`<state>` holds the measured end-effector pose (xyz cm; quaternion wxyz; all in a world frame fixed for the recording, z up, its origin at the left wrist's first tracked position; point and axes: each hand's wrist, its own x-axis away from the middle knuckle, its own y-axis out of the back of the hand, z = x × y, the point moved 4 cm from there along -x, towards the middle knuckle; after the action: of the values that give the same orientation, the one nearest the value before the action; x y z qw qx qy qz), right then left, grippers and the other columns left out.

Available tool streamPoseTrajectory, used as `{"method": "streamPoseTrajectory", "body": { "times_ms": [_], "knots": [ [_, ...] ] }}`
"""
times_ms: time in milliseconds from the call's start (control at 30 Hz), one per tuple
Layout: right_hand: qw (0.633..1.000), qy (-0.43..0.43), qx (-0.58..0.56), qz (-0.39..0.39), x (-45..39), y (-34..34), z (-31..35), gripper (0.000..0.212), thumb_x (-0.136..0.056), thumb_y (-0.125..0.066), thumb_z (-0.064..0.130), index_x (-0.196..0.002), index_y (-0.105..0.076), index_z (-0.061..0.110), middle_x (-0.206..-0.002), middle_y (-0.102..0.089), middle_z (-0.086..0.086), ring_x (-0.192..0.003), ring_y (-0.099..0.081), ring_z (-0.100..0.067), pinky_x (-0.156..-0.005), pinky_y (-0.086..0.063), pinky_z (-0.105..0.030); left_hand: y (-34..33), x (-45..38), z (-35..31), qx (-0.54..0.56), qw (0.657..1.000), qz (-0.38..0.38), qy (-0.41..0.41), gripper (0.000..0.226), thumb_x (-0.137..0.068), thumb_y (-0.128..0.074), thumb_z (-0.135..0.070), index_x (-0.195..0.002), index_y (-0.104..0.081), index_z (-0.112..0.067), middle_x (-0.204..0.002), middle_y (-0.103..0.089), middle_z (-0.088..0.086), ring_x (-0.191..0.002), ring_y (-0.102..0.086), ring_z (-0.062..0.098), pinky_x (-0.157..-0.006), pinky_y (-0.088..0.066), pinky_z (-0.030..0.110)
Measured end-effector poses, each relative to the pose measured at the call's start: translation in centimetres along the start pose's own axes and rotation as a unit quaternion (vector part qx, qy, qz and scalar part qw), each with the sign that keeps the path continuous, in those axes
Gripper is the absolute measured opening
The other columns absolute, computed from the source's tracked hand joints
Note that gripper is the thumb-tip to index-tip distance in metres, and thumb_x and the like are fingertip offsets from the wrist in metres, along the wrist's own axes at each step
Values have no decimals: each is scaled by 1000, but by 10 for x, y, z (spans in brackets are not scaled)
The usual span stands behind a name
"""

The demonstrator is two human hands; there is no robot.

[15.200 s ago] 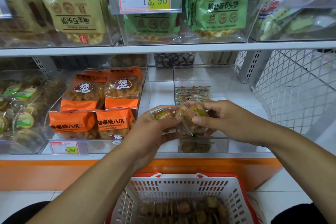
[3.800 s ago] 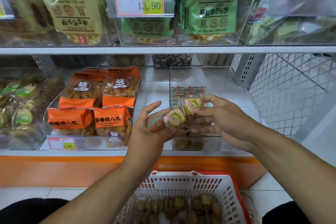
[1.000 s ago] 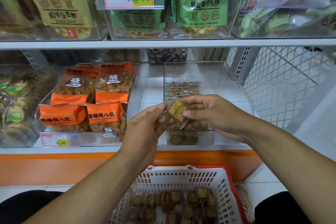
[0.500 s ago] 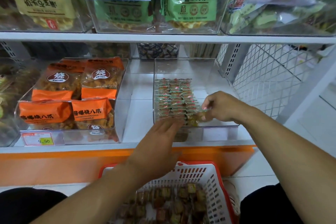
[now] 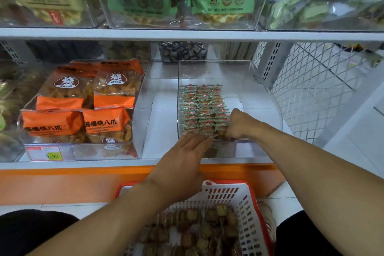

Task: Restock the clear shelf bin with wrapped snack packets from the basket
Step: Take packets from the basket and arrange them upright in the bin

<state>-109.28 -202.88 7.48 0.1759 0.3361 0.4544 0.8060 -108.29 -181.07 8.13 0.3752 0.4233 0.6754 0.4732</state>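
Observation:
A clear shelf bin (image 5: 259, 89) stands on the lower shelf, its left half filled with upright rows of small wrapped snack packets (image 5: 202, 108). My right hand (image 5: 239, 123) is inside the bin at the front right of the rows, fingers curled down onto a packet in the front row; the packet itself is mostly hidden. My left hand (image 5: 185, 156) reaches over the bin's front wall with straight fingers touching the front row. Below, a red and white basket (image 5: 249, 203) holds several more brown wrapped packets (image 5: 199, 233).
A clear bin of orange snack bags (image 5: 83, 110) sits to the left with a 9.90 price tag (image 5: 46, 153). The upper shelf (image 5: 187, 34) carries bins of green and yellow bags. A white wire mesh panel (image 5: 311, 89) closes the right side.
My right hand has moved down into the bin and pushed its packet into the front row. My left hand has let go and now lies flat against the front of the rows.

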Motion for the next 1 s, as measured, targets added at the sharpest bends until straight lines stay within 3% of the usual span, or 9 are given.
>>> {"method": "streamPoseTrajectory", "body": {
  "times_ms": [100,200,333,433,500,600,733,867,1000],
  "knots": [
    [999,6,32,0,2,1,2,46,-77,-78,8,-117,-57,-3,-88,-61,-9,-78,-60,-22,-54,-43,-24,5,1,2,34,999,10,-6,81,-94,-61,-29,-161,-16,-28,-169,-16,-8,-156,-1,9,-126,2,26],
    [997,16,78,-13,17,17,3,53,-74,-86,14,-114,-53,4,-100,-59,-10,-94,-60,-27,-65,-42,-26,18,10,-3,62,998,-25,-20,78,-90,-69,-23,-158,-31,-26,-166,-27,-6,-155,-11,11,-125,-2,23],
    [970,127,48,-204,57,53,12,28,-77,-80,6,-88,-56,16,-94,-67,-11,-92,-65,-31,-72,-45,-29,31,31,-3,76,992,-93,-35,53,-81,-77,-14,-133,-65,-19,-135,-62,2,-130,-50,20,-112,-38,28],
    [896,294,-72,-325,109,50,35,23,-83,-67,13,-82,-50,28,-75,-61,10,-72,-61,-15,-67,-47,-29,13,55,13,81,994,-78,-11,33,-84,-78,-23,-116,-70,-23,-113,-70,-1,-106,-61,19,-86,-49,31],
    [883,376,-62,-275,134,21,50,19,-84,-64,22,-84,-48,32,-73,-56,16,-70,-56,-8,-63,-46,-25,-16,74,28,82,996,-19,25,33,-84,-78,-27,-116,-69,-28,-113,-69,-3,-103,-63,18,-79,-47,26],
    [904,409,56,-108,139,-56,48,16,-88,-62,25,-87,-49,34,-80,-56,17,-75,-52,-7,-65,-45,-30,-74,104,54,104,981,114,118,39,-88,-72,-29,-126,-65,-30,-135,-63,-4,-124,-58,17,-98,-45,27],
    [908,280,242,196,116,-186,-16,16,-91,-60,20,-106,-58,26,-112,-63,-1,-102,-61,-24,-85,-52,-36,-155,152,75,154,926,281,201,35,-91,-68,-19,-127,-67,-19,-134,-64,5,-122,-60,21,-96,-39,18],
    [926,200,221,230,97,-275,-71,42,-86,-67,29,-127,-58,27,-130,-59,-4,-120,-56,-29,-101,-46,-48,-211,179,83,196,895,291,277,53,-84,-76,-25,-136,-60,-23,-143,-54,3,-133,-50,25,-109,-45,41],
    [940,192,160,234,87,-346,-84,71,-88,-68,18,-149,-34,30,-147,-38,-4,-136,-39,-32,-93,-52,-44,-261,184,84,193,876,328,296,61,-88,-73,-33,-143,-52,-17,-145,-54,8,-130,-53,29,-104,-46,34]
  ]
}}
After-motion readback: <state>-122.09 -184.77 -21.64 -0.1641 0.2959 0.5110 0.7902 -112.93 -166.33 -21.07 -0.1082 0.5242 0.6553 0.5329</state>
